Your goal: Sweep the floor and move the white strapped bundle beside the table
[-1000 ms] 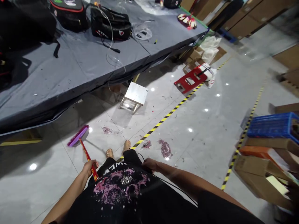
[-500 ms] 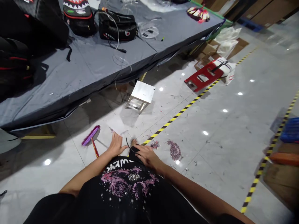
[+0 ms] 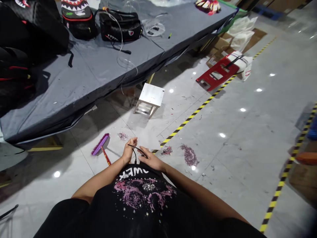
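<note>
Black cord [image 3: 137,148]: thin, looks light, soft, springy; likely not fragile, may slip through fingers. Best hold probably pinch near each end. Location: up in air between hands, in front of black shirt [image 3: 138,219], above floor [image 3: 225,165], well out from near edge of cloth-covered table [image 3: 71,86]. Left hand [image 3: 127,152]: fingers curled, cord crossing them. Right hand [image 3: 153,162]: fingers slightly bent, near together, cord reaching them. Pinch or loose contact: can't tell, either hand.
</note>
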A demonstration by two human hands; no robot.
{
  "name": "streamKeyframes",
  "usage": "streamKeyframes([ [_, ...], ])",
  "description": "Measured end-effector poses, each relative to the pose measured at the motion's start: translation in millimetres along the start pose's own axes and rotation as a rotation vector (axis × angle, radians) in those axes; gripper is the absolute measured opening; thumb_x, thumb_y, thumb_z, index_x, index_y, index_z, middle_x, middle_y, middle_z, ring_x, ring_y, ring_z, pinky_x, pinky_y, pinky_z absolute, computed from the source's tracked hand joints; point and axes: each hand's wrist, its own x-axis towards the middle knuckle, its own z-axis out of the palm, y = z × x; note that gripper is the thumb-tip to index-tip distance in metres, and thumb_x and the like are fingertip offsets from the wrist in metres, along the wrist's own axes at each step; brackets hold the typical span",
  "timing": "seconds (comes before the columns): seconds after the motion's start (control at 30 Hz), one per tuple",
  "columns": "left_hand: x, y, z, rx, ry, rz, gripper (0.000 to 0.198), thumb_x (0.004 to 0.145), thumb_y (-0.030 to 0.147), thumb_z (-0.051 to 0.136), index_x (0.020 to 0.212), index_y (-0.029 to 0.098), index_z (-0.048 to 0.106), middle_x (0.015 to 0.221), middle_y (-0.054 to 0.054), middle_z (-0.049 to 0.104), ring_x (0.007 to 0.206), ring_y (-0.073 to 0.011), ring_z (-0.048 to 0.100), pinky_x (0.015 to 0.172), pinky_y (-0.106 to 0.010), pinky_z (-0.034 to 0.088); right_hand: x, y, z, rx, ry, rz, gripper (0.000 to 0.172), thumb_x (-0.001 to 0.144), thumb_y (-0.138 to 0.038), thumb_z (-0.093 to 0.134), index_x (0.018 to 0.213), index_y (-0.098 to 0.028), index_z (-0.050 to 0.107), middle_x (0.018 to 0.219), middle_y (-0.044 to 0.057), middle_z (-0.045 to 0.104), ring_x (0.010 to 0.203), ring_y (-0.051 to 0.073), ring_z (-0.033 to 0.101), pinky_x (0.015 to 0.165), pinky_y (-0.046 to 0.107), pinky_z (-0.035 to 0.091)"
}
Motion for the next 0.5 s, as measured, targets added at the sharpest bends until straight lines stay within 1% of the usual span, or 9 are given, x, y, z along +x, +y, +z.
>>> streamKeyframes([
  [0.07,2,0,2.4,-0.068,0.013,-0.005,0.074,0.078,0.078,0.058,0.116,0.015,0.069,0.128,-0.017,0.066,0.123,-0.0269,0.059,0.112,-0.042,0.042,19,-8,15,0.115,-0.005,-0.004,0.077,0.081,-0.045,0.069,0.147,-0.018,0.040,0.143,0.017,0.055,0.139,0.025,0.047,0.116,0.042,0.038],
  [0.1,3,1,2.8,-0.099,0.026,-0.007,0.075,0.078,0.078,0.058,0.116,0.014,0.069,0.129,-0.017,0.065,0.124,-0.0268,0.059,0.114,-0.041,0.041,25,-11,21,0.166,0.006,0.005,0.080,0.078,-0.045,0.072,0.146,-0.017,0.039,0.135,0.016,0.060,0.132,0.025,0.053,0.113,0.042,0.040],
  [0.17,3,3,2.3,-0.139,0.059,-0.005,0.074,0.080,0.076,0.058,0.119,0.014,0.067,0.132,-0.018,0.064,0.127,-0.0267,0.057,0.115,-0.041,0.039,26,-15,26,0.286,0.005,0.050,0.079,0.075,-0.048,0.072,0.141,-0.017,0.040,0.108,0.010,0.069,0.107,0.023,0.065,0.099,0.041,0.049],
  [0.2,1,5,1.6,-0.116,0.062,0.008,0.072,0.082,0.074,0.057,0.121,0.014,0.067,0.133,-0.017,0.063,0.128,-0.0267,0.056,0.116,-0.041,0.038,23,-17,24,0.350,-0.019,0.084,0.076,0.075,-0.051,0.071,0.137,-0.017,0.042,0.093,0.006,0.069,0.092,0.021,0.067,0.091,0.038,0.051],
  [0.27,-5,9,-0.3,-0.022,0.031,0.040,0.067,0.083,0.068,0.061,0.124,0.016,0.067,0.136,-0.016,0.061,0.132,-0.0271,0.052,0.118,-0.042,0.035,9,-19,11,0.454,-0.074,0.158,0.072,0.074,-0.058,0.070,0.127,-0.016,0.047,0.069,-0.004,0.061,0.065,0.015,0.062,0.077,0.034,0.052],
  [0.33,-13,14,-2.3,0.083,-0.089,0.050,0.064,0.075,0.056,0.077,0.125,0.019,0.067,0.140,-0.014,0.057,0.136,-0.0285,0.048,0.120,-0.042,0.033,-10,-19,-12,0.517,-0.066,0.220,0.071,0.074,-0.066,0.067,0.123,-0.016,0.050,0.056,-0.011,0.045,0.047,0.010,0.046,0.062,0.029,0.048],
  [0.4,-19,18,-4.9,0.172,-0.250,0.017,0.071,0.062,0.041,0.090,0.126,0.021,0.067,0.143,-0.013,0.054,0.139,-0.0303,0.044,0.120,-0.044,0.032,-32,-12,-38,0.465,0.090,0.269,0.064,0.081,-0.069,0.055,0.120,-0.017,0.055,0.053,-0.012,0.033,0.040,0.008,0.031,0.048,0.026,0.038],
  [0.47,-22,20,-8.7,0.253,-0.341,-0.051,0.074,0.058,0.033,0.093,0.126,0.021,0.067,0.143,-0.013,0.052,0.140,-0.0318,0.044,0.120,-0.047,0.033,-58,8,-59,0.197,0.338,0.294,0.054,0.089,-0.063,0.041,0.111,-0.019,0.062,0.055,-0.007,0.038,0.043,0.011,0.035,0.046,0.026,0.034],
  [0.5,-21,21,-11.1,0.278,-0.328,-0.091,0.071,0.059,0.032,0.093,0.124,0.019,0.068,0.142,-0.014,0.053,0.138,-0.0324,0.045,0.119,-0.048,0.034,-72,23,-63,-0.004,0.442,0.303,0.051,0.090,-0.059,0.037,0.106,-0.019,0.065,0.057,-0.003,0.043,0.047,0.013,0.042,0.048,0.027,0.037],
])
